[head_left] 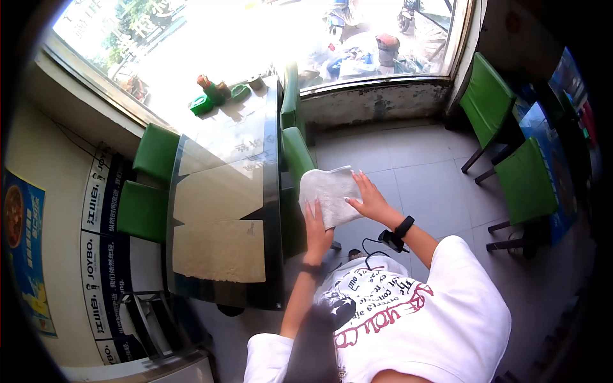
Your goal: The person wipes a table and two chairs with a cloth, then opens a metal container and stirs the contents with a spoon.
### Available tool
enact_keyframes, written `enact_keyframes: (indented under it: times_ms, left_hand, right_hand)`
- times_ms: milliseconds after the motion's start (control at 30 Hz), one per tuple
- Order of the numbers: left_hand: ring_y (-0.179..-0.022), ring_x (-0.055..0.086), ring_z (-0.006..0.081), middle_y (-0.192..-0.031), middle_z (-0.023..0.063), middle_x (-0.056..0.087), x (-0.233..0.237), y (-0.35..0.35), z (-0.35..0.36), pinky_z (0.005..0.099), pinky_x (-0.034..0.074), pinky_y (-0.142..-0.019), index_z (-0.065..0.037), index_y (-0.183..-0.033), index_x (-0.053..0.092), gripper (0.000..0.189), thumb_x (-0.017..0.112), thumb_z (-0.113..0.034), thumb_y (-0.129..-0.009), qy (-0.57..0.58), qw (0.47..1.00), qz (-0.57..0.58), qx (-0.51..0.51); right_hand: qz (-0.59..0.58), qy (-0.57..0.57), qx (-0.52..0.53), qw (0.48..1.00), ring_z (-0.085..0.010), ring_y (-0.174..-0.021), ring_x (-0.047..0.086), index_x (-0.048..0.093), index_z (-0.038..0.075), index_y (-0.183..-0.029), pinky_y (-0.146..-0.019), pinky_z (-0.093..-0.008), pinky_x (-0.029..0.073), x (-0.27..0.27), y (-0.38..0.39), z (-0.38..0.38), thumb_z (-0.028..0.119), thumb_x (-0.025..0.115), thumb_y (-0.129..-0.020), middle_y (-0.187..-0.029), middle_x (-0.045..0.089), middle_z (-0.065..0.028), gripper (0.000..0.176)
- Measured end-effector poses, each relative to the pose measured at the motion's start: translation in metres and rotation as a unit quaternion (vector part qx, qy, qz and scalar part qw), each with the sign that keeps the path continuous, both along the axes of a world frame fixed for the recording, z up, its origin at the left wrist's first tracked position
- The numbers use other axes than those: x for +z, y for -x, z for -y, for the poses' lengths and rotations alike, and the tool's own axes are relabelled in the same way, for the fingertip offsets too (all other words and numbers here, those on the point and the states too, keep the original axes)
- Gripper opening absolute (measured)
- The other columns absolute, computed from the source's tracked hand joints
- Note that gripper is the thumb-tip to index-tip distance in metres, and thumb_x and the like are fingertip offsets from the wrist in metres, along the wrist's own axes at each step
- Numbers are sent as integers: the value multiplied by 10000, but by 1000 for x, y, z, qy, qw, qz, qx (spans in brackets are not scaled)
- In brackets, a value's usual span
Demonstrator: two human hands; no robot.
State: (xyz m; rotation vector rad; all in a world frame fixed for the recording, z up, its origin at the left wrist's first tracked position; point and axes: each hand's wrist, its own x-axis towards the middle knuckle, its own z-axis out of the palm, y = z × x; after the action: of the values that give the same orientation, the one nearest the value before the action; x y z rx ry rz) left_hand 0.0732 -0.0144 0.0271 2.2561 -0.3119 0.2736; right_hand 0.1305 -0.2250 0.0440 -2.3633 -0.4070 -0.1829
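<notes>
In the head view, we see a pale grey cloth (pixel 327 188) spread out flat straight ahead of the body, just off the right-hand edge of the glass-topped table (pixel 220 191). It sits right behind a green chair (pixel 295 148) that is pushed in at that edge. The cloth hides what is under it, so we cannot tell whether it rests on a chair seat or is held up above the tiled floor (pixel 415 172).

Both hands are on the cloth, and neither is clenched. The left hand (pixel 316 231) lies open with fingers extended over the near left corner, on the table side. The right hand (pixel 370 201) is open with fingers fanned across the right edge, a little further forward than the left. A black band (pixel 403 226) shows on the right wrist. We cannot tell whether the thumbs are tucked under the fabric.

The cloth is close to square, with its slightly longer run pointing away from us and its sides a little askew to the table edge. Most of the fabric lies between and beyond the two hands, and the left hand is the nearer one to the table.

Small green containers (pixel 214 96) stand at the far end of the table by the window. More green chairs (pixel 523 182) stand well apart to the right.
</notes>
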Motion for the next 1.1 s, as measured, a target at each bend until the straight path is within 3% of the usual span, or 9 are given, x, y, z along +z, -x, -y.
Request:
enact_keyframes:
  times_ms: [133,233,467,533,700,800,1000,1100]
  left_hand:
    - [-1375,231,500,-1498,333,185,13,3,-4,490,250,-1121,-63,-1489,269,776,603,-7,-791,18,999,-40,1]
    - [-1355,247,527,-1503,341,154,4,-3,-16,492,256,-1114,-83,-1497,259,780,619,-34,-808,27,998,-31,-39]
    - [-1399,175,505,-1522,345,42,-11,-24,-28,483,236,-1125,-76,-1511,213,767,608,-58,-853,58,992,-60,-95]
    - [-1410,150,497,-1524,345,2,-8,-26,-29,479,223,-1132,-76,-1516,196,777,607,-55,-857,76,988,-73,-112]
    - [-1419,90,505,-1525,340,-59,-10,-32,-32,468,183,-1146,-80,-1525,156,811,613,-58,-855,105,981,-70,-148]
    - [-1453,-33,431,-1546,285,-107,-16,-35,-34,467,113,-1164,-116,-1540,96,925,651,-20,-806,123,974,-87,-168]
    - [-1463,-64,402,-1553,271,-146,-9,-70,-47,429,89,-1171,-122,-1543,104,897,590,-7,-797,128,963,-109,-210]
    - [-1473,-64,366,-1572,255,-91,-10,-105,-57,415,63,-1171,-113,-1537,156,836,546,-24,-803,118,966,-105,-207]
  right_hand:
    - [-134,-31,146,980,-464,-1343,331,246,-2,-1473,-1104,-470,312,-15,14,-24,342,567,-923,-1472,251,-346,723]
    - [-223,-88,155,959,-425,-1419,205,128,-88,-1473,-1164,-414,200,-14,17,-62,332,446,-986,-1512,186,-324,717]
    - [-215,-31,146,965,-418,-1425,190,83,-106,-1471,-1170,-399,178,2,7,-73,300,393,-994,-1517,168,-326,699]
    - [-259,-110,102,954,-414,-1425,194,80,-99,-1476,-1168,-396,178,2,9,-75,300,390,-996,-1517,173,-322,696]
    - [-238,-132,93,958,-397,-1433,185,74,-85,-1484,-1169,-390,170,14,9,-79,299,379,-1000,-1526,165,-310,689]
    - [-237,-142,76,958,-386,-1438,179,71,-80,-1486,-1170,-388,167,10,8,-81,291,372,-1000,-1531,158,-305,682]
    - [-235,-175,61,954,-391,-1427,210,86,-86,-1483,-1166,-380,180,-5,-25,-88,271,368,-997,-1524,189,-307,666]
    - [-217,-211,64,951,-402,-1417,232,101,-98,-1477,-1162,-377,190,8,-56,-98,266,363,-998,-1515,210,-312,656]
